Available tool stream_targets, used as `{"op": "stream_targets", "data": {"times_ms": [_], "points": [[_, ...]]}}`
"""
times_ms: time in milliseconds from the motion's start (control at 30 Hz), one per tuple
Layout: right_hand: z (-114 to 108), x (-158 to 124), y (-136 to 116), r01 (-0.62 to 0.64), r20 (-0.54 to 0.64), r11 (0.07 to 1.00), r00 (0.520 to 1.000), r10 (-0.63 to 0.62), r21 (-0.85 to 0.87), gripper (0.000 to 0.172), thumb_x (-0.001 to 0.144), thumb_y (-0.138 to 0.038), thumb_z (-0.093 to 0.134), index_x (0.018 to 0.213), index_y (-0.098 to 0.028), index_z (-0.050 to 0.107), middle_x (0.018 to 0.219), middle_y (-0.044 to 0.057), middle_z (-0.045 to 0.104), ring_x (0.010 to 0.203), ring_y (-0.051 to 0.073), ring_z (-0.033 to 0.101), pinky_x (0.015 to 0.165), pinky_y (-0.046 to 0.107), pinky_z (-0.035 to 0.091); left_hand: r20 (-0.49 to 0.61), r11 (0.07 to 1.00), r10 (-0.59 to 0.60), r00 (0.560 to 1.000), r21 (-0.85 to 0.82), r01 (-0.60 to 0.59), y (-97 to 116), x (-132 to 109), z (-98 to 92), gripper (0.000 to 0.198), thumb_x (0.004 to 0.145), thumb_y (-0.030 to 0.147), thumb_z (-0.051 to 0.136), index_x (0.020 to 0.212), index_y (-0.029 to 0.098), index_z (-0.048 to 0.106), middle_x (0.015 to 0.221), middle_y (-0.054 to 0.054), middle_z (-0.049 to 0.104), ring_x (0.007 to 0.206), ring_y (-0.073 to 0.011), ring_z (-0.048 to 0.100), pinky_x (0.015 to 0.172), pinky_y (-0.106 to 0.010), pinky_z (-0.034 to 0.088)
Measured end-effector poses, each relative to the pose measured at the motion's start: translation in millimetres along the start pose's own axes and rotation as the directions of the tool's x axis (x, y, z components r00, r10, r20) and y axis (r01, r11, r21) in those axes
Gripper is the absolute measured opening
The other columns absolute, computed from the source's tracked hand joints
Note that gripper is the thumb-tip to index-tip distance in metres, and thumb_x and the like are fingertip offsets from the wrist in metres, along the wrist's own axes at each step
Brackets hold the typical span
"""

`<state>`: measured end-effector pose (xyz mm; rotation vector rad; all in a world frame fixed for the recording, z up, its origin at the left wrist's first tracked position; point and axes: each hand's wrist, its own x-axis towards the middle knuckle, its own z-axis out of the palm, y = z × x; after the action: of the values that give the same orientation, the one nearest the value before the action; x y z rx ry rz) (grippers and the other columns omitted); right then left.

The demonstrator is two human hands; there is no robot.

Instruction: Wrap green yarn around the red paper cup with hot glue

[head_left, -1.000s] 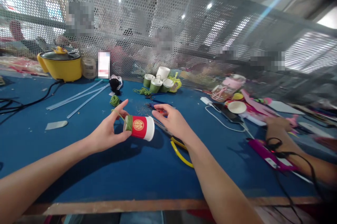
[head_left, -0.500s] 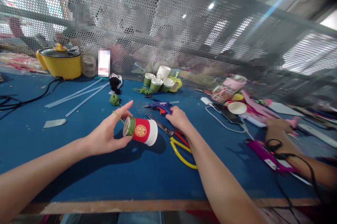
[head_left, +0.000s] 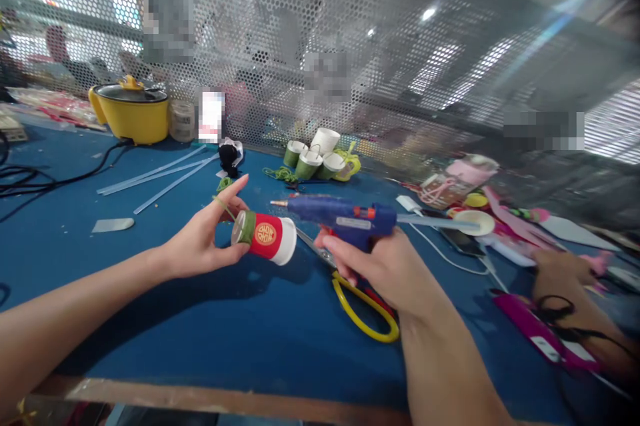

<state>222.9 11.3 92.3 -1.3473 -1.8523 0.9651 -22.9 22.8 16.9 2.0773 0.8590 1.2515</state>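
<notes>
My left hand [head_left: 210,236] grips a small paper cup [head_left: 266,237] tipped on its side. The cup is white with a red band, a gold emblem and green yarn wrapped near its base. A strand of that yarn runs up over my fingers toward a green yarn ball [head_left: 225,183], partly hidden behind the hand. In my right hand [head_left: 380,259] is a blue glue gun [head_left: 335,213], raised above the table, its nozzle pointing left past the cup and a clear glue stick out the back. Scissors [head_left: 367,309] with yellow and red handles lie underneath, partly covered.
Several green-wrapped cups [head_left: 309,163] stand at the back by the perforated metal screen [head_left: 280,79]. Glue sticks [head_left: 170,181] and a yellow electric pot [head_left: 135,116] are left. At right lie a phone [head_left: 460,239], a purple power strip [head_left: 540,336] and another person's arm [head_left: 565,286].
My right hand has lifted the glue gun off the table and brought it nearer, beside the cup. The left hand keeps its hold on the cup. The view has shifted slightly.
</notes>
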Motion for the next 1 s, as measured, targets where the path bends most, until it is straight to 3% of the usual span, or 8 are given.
{"op": "stream_targets", "data": {"times_ms": [167,333,667,1000], "points": [[7,-13,-2,0.123,0.01,0.926,0.992,-0.128,-0.358,0.027,0.078,-0.037,0.059,0.056,-0.021,0.057,0.045,-0.002,0.056,0.044,0.014,0.055,0.046,0.025,0.046,-0.019,0.988,-0.074,0.997,-0.138,0.071,-1,2,-1.5,0.08,0.076,0.019,0.06,0.142,0.027,0.017,0.103,-0.006,0.048,0.09,-0.0196,0.054,0.085,-0.04,0.047],[12,-12,-2,0.317,0.034,0.774,0.933,-0.358,-0.549,0.014,0.081,-0.029,0.056,0.074,-0.022,0.066,0.076,0.004,0.07,0.075,0.021,0.065,0.068,0.032,0.051,-0.003,0.978,-0.127,0.992,-0.168,0.125,-2,2,-2.4,0.083,0.076,0.019,0.061,0.143,0.028,0.013,0.103,-0.005,0.046,0.089,-0.0181,0.054,0.083,-0.037,0.048],[17,-13,-6,0.376,0.094,0.752,0.916,-0.39,-0.542,0.011,0.081,-0.022,0.054,0.072,-0.022,0.06,0.063,-0.001,0.062,0.053,0.013,0.056,0.053,0.024,0.046,0.012,0.967,-0.173,0.985,-0.189,0.172,-4,2,-3.0,0.086,0.075,0.018,0.062,0.144,0.028,0.011,0.101,-0.005,0.049,0.084,-0.0168,0.056,0.081,-0.038,0.05],[16,-14,-5,0.355,0.118,0.777,0.931,-0.346,-0.52,0.016,0.083,-0.022,0.055,0.067,-0.022,0.05,0.061,-0.004,0.056,0.051,0.01,0.051,0.05,0.021,0.041,0.014,0.974,-0.174,0.985,-0.142,0.174,-1,2,-2.6,0.087,0.074,0.017,0.061,0.144,0.025,0.01,0.102,-0.005,0.047,0.086,-0.0178,0.056,0.084,-0.041,0.049]]}}
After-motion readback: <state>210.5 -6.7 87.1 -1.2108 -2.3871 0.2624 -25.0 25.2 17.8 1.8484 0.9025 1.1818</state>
